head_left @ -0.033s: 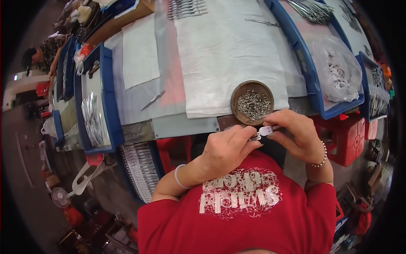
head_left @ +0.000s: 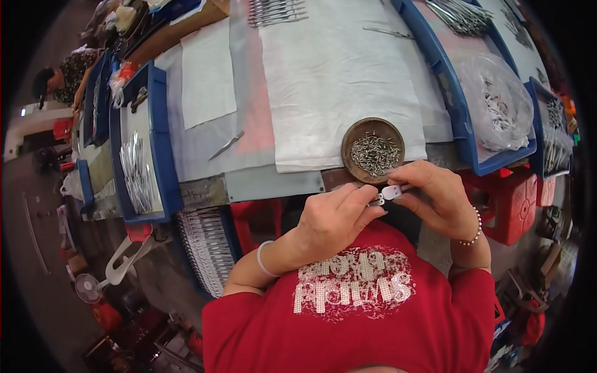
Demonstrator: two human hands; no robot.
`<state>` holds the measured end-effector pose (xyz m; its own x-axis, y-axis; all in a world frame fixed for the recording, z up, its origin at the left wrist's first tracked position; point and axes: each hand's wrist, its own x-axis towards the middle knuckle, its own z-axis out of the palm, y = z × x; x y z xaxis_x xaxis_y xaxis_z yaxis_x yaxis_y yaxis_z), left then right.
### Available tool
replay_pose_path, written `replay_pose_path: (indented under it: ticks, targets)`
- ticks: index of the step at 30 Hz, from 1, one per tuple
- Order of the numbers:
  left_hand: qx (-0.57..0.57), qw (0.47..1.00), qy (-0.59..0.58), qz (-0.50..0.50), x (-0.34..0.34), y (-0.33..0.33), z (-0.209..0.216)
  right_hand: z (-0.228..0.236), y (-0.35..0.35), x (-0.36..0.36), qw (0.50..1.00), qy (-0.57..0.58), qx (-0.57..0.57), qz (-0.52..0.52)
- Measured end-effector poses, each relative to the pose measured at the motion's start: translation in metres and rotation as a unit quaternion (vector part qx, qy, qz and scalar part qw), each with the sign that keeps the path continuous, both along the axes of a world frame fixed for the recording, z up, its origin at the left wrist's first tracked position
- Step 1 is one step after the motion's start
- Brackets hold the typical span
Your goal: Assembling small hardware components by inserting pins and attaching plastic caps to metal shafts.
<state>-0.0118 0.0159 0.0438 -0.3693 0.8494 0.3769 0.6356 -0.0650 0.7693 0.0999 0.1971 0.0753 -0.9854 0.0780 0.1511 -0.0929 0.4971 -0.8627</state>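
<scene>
Just in front of the table edge, my two hands meet, both closed. My left hand (head_left: 336, 219) pinches a small shiny metal piece with holes (head_left: 379, 200), mostly hidden by the fingers. Between thumb and fingers of my right hand (head_left: 438, 196) is a small pale flat piece with a rounded end (head_left: 392, 192). The two pieces are close together; whether they are joined I cannot tell. Right beyond my fingers, a round brown bowl (head_left: 349, 133) holds many small metal pins or rivets (head_left: 375, 155).
White cloth (head_left: 336, 74) covers the table's middle, with a row of metal tools (head_left: 277, 12) at its far end. Blue trays flank it: one with thin metal rods (head_left: 160, 140) at left, one with a plastic bag (head_left: 463, 118) at right. A thin pointed tool (head_left: 226, 145) lies left.
</scene>
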Motion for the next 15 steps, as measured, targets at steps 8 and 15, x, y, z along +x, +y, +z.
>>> replay_pose_path:
  ticks: [8, 15]
  targets:
    - [0.007, 0.991, -0.132, -0.010, -0.001, -0.015, -0.003, 0.001, -0.013, -0.005, 0.998, 0.021, 0.049, 0.023]
    - [-0.096, 0.560, -0.805, -0.171, -0.015, -0.023, 0.001, -0.004, -0.014, -0.013, 1.000, 0.018, 0.000, 0.016]
